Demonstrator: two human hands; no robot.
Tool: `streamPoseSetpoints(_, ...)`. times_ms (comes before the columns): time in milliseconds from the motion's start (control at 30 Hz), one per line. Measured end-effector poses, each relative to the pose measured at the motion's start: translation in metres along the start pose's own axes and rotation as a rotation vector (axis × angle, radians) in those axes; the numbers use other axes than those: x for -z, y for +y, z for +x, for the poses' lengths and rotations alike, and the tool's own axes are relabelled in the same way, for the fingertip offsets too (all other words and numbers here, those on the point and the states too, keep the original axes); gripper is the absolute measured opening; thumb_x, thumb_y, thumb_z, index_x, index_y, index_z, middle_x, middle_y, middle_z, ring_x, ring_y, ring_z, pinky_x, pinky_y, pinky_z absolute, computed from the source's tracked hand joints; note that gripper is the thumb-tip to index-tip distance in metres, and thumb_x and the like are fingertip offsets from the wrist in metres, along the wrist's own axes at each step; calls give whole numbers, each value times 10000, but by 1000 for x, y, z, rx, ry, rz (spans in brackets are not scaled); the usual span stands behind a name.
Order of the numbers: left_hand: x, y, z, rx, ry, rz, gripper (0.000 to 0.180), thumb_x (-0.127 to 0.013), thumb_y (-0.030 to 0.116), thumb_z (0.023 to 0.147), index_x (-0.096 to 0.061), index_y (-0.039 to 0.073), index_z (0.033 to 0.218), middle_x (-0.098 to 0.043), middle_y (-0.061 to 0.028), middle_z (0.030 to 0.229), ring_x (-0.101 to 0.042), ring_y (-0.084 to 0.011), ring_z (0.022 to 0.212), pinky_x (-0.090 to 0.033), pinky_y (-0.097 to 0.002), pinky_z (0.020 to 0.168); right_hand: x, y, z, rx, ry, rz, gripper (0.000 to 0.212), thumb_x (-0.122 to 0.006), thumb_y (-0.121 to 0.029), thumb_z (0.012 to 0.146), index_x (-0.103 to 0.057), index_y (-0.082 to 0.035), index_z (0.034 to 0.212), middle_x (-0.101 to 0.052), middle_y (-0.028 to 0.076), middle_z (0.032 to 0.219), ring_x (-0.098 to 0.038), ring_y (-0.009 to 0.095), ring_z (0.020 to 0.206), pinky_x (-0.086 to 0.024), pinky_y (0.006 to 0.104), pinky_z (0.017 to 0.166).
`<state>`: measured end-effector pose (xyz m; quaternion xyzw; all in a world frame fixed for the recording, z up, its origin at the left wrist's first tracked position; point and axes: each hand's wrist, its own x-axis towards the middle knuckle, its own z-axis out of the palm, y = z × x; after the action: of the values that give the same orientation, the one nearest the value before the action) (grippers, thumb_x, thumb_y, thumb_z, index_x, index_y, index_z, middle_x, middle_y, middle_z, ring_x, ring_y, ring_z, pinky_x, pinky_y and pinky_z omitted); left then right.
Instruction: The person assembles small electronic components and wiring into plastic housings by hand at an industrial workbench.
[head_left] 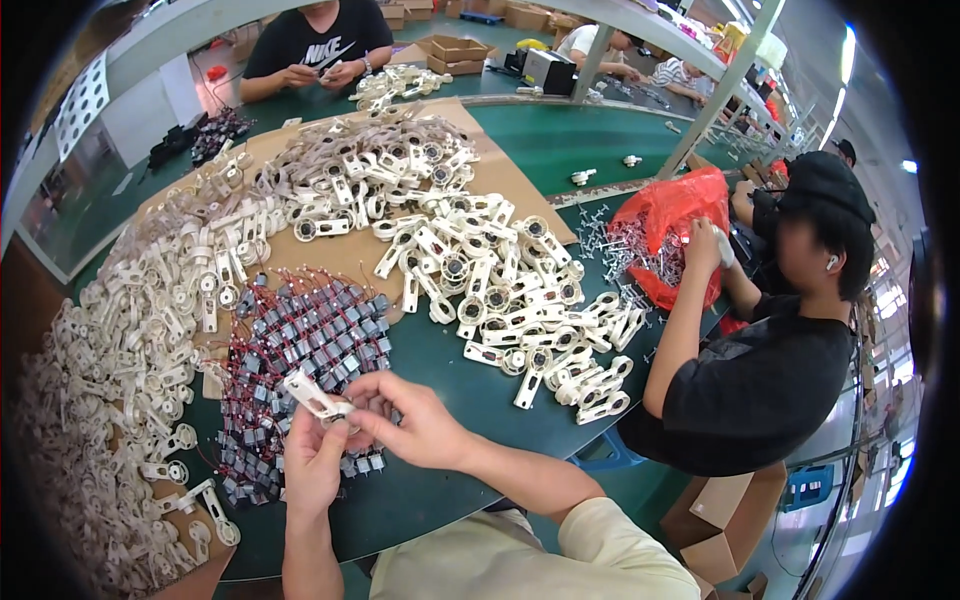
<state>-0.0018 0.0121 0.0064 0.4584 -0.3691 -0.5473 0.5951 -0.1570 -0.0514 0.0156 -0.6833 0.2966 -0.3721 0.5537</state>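
Work looks partway along: both the left hand [314, 462] and right hand [412, 420] pinch one white plastic housing [312, 395] over the near side of one heap of small wired motors [310, 330], still loose, between a left housing heap [130, 325] and a right housing heap [515, 318], all uncountably many.

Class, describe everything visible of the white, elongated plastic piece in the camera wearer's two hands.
The white, elongated, plastic-looking piece has a narrow arm with small openings along its face. It slants, its free end toward the upper left. Its lower end is partly hidden by the fingers of the bare left hand and bare right hand, which both touch it there. It is held up in front of the pile of small grey metallic motors with red wires.
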Motion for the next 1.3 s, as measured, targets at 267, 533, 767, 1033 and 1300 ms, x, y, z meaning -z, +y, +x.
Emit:
streamPoseSetpoints(267,-6,-7,9,-114,6,-16,318,-536,-39,903,-464,-9,1211,-572,-86,1134,-605,-154,982,-531,-293,820,8,23,8,-135,21,391,198,-576,-56,925,-538,-17,1115,-590,28,1025,-569,82,930,-490,236,790)
streamPoseSetpoints(533,-12,-10,7,-105,32,-102,283,-540,-43,907,-452,-35,1176,-563,-91,1095,-610,-144,960,-530,-280,827,1,12,9,-267,-22,627,239,-575,-86,907,-504,-23,1126,-576,42,987,-554,105,886,-479,264,780)
streamPoseSetpoints(767,-10,-17,4,-112,10,-33,307,-575,-82,872,-474,-24,1157,-584,-79,1052,-613,-127,946,-520,-263,837,-5,14,6,-226,22,598,179,-543,-31,897,-488,-12,1067,-568,54,973,-562,97,874,-501,269,755)
streamPoseSetpoints(1033,-14,-18,5,-153,101,122,300,-605,-93,838,-507,-22,1112,-604,-62,963,-628,-102,858,-530,-227,740,-13,20,6,-175,108,394,180,-551,-12,862,-476,6,1024,-571,49,895,-559,75,770,-474,232,665)
streamPoseSetpoints(1300,-13,-13,4,-117,21,128,277,-581,-81,864,-492,-30,1121,-606,-67,971,-627,-111,875,-530,-237,761,5,16,10,-336,-6,603,212,-570,-11,858,-486,16,1052,-588,75,974,-576,121,871,-489,269,733)
